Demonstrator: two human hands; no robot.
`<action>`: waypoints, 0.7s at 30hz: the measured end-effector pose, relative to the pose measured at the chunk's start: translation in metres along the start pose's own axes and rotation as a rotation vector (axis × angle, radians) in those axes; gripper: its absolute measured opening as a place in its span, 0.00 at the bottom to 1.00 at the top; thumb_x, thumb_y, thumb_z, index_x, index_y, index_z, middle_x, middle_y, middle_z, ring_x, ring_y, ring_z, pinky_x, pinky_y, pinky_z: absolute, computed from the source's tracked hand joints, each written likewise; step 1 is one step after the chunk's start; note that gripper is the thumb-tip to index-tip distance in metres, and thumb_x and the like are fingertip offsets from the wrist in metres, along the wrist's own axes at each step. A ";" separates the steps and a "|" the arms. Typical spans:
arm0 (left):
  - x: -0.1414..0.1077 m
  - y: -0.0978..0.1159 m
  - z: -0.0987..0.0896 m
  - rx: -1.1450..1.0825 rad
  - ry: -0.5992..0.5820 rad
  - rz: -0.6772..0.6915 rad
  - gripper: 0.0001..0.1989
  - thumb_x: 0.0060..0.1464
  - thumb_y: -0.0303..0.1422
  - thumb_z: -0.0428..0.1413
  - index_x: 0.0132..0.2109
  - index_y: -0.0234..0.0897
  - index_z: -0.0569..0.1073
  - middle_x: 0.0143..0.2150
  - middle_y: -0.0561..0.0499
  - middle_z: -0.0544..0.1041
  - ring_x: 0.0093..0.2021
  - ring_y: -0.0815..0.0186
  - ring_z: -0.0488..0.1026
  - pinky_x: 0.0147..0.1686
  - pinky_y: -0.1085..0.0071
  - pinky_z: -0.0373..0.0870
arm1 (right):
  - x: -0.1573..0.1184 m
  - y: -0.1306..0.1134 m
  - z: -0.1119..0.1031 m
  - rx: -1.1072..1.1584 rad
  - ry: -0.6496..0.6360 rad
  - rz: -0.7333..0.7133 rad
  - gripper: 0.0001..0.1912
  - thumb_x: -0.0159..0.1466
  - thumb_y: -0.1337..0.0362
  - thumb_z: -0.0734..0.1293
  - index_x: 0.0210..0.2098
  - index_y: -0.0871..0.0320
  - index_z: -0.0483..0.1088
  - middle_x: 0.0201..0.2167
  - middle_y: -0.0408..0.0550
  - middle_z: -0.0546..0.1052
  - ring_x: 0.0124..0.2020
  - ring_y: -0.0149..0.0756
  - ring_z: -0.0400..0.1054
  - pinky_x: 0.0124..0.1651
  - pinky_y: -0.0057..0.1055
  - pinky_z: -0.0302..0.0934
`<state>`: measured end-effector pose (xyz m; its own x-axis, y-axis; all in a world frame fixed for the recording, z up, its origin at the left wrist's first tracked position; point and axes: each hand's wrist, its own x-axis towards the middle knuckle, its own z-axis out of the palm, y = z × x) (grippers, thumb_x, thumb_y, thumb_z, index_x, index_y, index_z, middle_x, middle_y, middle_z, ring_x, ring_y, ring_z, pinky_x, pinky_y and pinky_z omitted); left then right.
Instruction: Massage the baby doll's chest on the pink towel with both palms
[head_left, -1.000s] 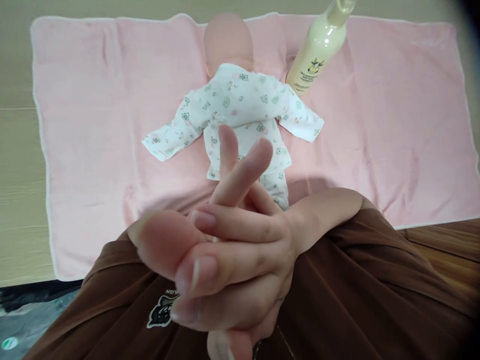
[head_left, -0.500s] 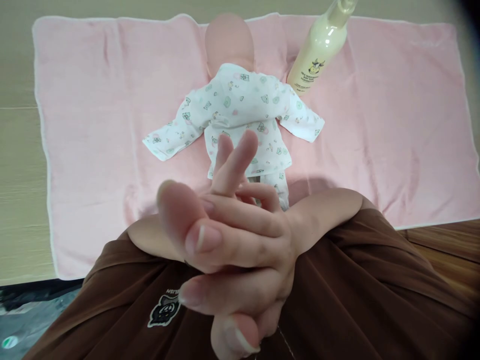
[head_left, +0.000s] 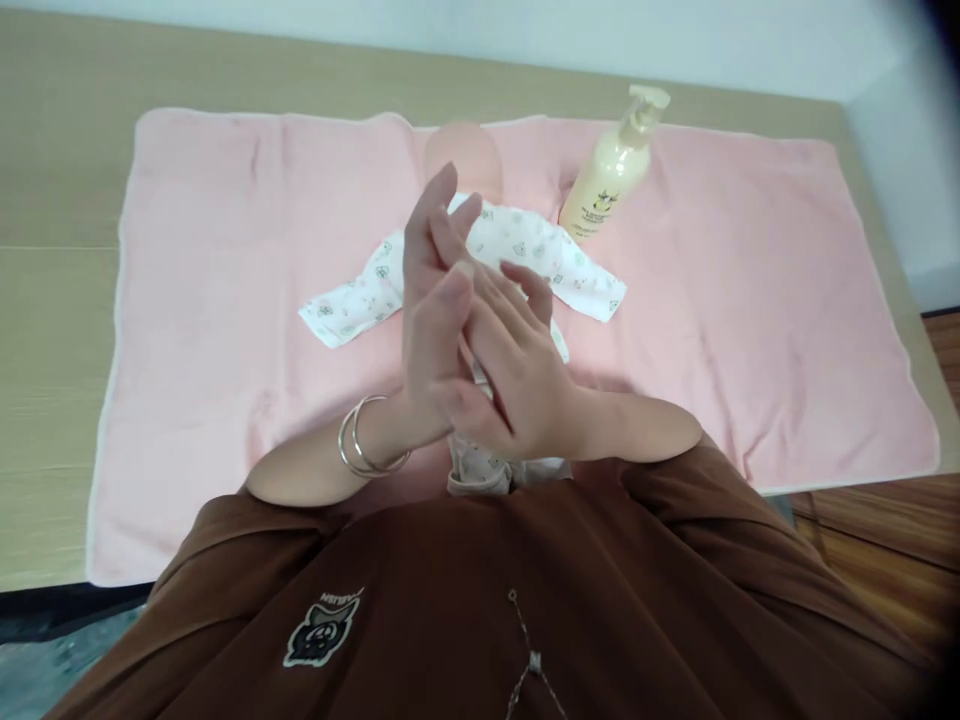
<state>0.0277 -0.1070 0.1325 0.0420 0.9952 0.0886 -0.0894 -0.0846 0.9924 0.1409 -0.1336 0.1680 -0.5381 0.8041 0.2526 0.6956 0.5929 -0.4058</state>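
Note:
My left hand point(head_left: 431, 330), with two silver bangles point(head_left: 360, 437) at its wrist, points upward with its fingers stretched out. Against its palm side lies my right hand point(head_left: 529, 385), its fingers extended and its thumb across the base of my left hand. The palms are mostly hidden, and no object shows between them. Behind the hands, a doll point(head_left: 461, 155) lies on a pink blanket point(head_left: 750, 300), dressed in a white printed top point(head_left: 360, 290) with its sleeves spread. A cream pump bottle point(head_left: 611, 175) leans beside the doll's head, to the right.
The blanket covers much of a pale wooden table point(head_left: 52, 300). A white wall point(head_left: 525, 40) stands beyond its far edge. Brown wooden flooring point(head_left: 877, 530) shows at the lower right, and something clear and bluish point(head_left: 60, 660) at the lower left.
My hands have moved farther from the camera and turned more upright, so both forearms and the bangles now show. The view has tilted up, bringing the wall and the whole pump head in.

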 end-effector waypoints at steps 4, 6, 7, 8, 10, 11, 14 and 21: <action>0.038 -0.012 -0.008 -0.053 0.060 0.055 0.30 0.67 0.36 0.51 0.73 0.41 0.56 0.82 0.45 0.56 0.82 0.62 0.55 0.83 0.53 0.58 | 0.017 0.022 0.003 -0.058 0.046 0.052 0.31 0.81 0.54 0.47 0.70 0.67 0.64 0.76 0.61 0.64 0.79 0.48 0.56 0.81 0.59 0.50; 0.053 -0.026 -0.012 0.053 0.084 0.057 0.30 0.68 0.39 0.53 0.73 0.42 0.58 0.81 0.47 0.58 0.82 0.60 0.56 0.84 0.52 0.55 | 0.023 0.033 0.004 -0.037 -0.015 0.085 0.28 0.81 0.55 0.49 0.69 0.65 0.66 0.76 0.60 0.64 0.80 0.51 0.56 0.82 0.61 0.49; 0.060 -0.034 -0.015 0.103 0.082 0.062 0.29 0.69 0.41 0.54 0.72 0.42 0.60 0.80 0.48 0.61 0.82 0.59 0.56 0.84 0.52 0.55 | 0.025 0.039 0.003 -0.019 -0.045 0.092 0.28 0.81 0.55 0.50 0.69 0.64 0.67 0.77 0.60 0.64 0.79 0.51 0.56 0.81 0.62 0.50; 0.067 -0.041 -0.016 0.152 0.089 0.073 0.27 0.70 0.41 0.55 0.71 0.43 0.63 0.79 0.48 0.64 0.81 0.58 0.57 0.83 0.52 0.55 | 0.028 0.045 0.002 0.000 -0.075 0.097 0.27 0.81 0.56 0.50 0.69 0.64 0.67 0.76 0.61 0.64 0.79 0.52 0.58 0.81 0.63 0.51; 0.079 -0.054 -0.020 0.225 0.138 0.079 0.22 0.69 0.35 0.56 0.67 0.43 0.68 0.75 0.49 0.69 0.79 0.57 0.62 0.82 0.51 0.58 | 0.034 0.059 0.000 0.017 -0.127 0.108 0.26 0.81 0.59 0.51 0.69 0.65 0.67 0.76 0.63 0.65 0.77 0.54 0.60 0.80 0.63 0.54; 0.084 -0.059 -0.022 0.240 0.171 0.063 0.20 0.69 0.32 0.56 0.66 0.42 0.70 0.73 0.48 0.72 0.77 0.56 0.64 0.80 0.50 0.60 | 0.037 0.065 0.000 0.005 -0.141 0.121 0.26 0.80 0.61 0.52 0.70 0.66 0.66 0.76 0.64 0.65 0.77 0.56 0.61 0.79 0.64 0.55; 0.094 -0.073 -0.026 0.249 0.279 0.010 0.15 0.67 0.27 0.54 0.58 0.41 0.76 0.67 0.47 0.78 0.71 0.56 0.72 0.75 0.50 0.67 | 0.044 0.082 0.010 -0.057 -0.166 0.165 0.27 0.79 0.64 0.53 0.70 0.71 0.66 0.74 0.70 0.65 0.74 0.61 0.64 0.77 0.64 0.58; 0.086 -0.105 -0.032 0.387 0.312 0.199 0.15 0.67 0.30 0.49 0.52 0.37 0.78 0.55 0.41 0.83 0.58 0.57 0.79 0.65 0.52 0.76 | 0.049 0.107 0.066 -0.066 -0.103 0.010 0.29 0.74 0.72 0.55 0.72 0.69 0.66 0.78 0.59 0.62 0.82 0.52 0.51 0.86 0.54 0.43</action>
<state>0.0093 -0.0114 0.0332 -0.2418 0.9205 0.3069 0.3103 -0.2263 0.9233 0.1573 -0.0335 0.0795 -0.5747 0.8035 0.1555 0.7291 0.5889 -0.3486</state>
